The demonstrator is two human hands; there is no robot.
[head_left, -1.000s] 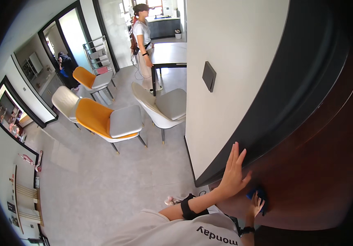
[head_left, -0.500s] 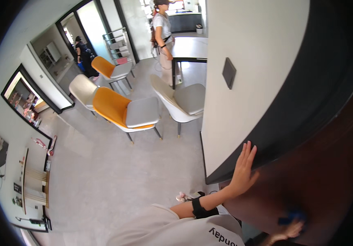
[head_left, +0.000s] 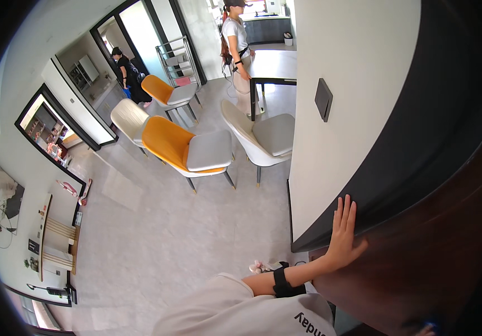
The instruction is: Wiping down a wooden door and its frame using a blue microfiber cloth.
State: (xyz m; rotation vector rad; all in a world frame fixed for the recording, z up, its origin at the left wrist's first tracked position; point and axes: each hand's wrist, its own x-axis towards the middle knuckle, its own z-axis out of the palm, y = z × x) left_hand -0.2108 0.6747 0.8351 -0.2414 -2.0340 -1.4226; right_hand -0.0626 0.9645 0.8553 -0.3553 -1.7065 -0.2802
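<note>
My left hand (head_left: 342, 238) is stretched out with its fingers nearly straight. Its fingertips rest on the dark frame (head_left: 386, 187) bordering a dark reddish-brown panel (head_left: 403, 263), which looks like a door. A black band (head_left: 283, 281) circles my left forearm. At the bottom edge, against the lower part of the panel, only a sliver of my right hand (head_left: 424, 331) shows. It is blurred, with a small blue thing (head_left: 431, 326) at it whose kind I cannot make out. Most of that hand and its arm lie outside the picture.
A pale wall with a dark switch plate (head_left: 323, 99) rises beside the frame. Across the grey floor (head_left: 162, 241) stand orange chairs (head_left: 165, 140) and cream chairs (head_left: 241, 129). One person (head_left: 236, 50) stands by a white table (head_left: 274, 64); another (head_left: 129, 78) is farther back.
My right hand and the blue thing have moved down and right, nearly out of the picture. The view has shifted slightly, so the room appears farther right. My left hand stays on the frame.
</note>
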